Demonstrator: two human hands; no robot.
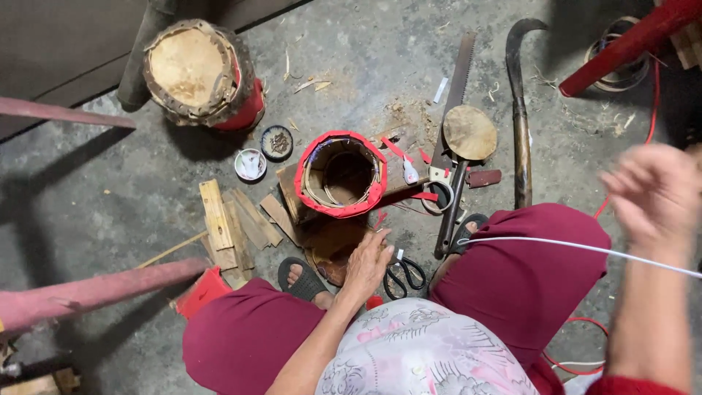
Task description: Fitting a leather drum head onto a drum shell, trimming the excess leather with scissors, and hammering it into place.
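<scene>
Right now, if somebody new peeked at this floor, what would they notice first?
Probably the round drum frame with the bright red rim, open on top, standing in the middle of the grey floor just past the person's knees. The left hand reaches down beside black-handled scissors, while the blurred right hand is raised at the right, with a thin white cord stretched across the dark red trousers.

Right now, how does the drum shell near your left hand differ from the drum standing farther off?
The red-rimmed shell is open on top, so its hollow inside shows; the far drum has a pale skin stretched over its top. The shell sits close to the left hand, on wood pieces; the far drum stands apart on the concrete floor. Both are round with red on them.
</scene>
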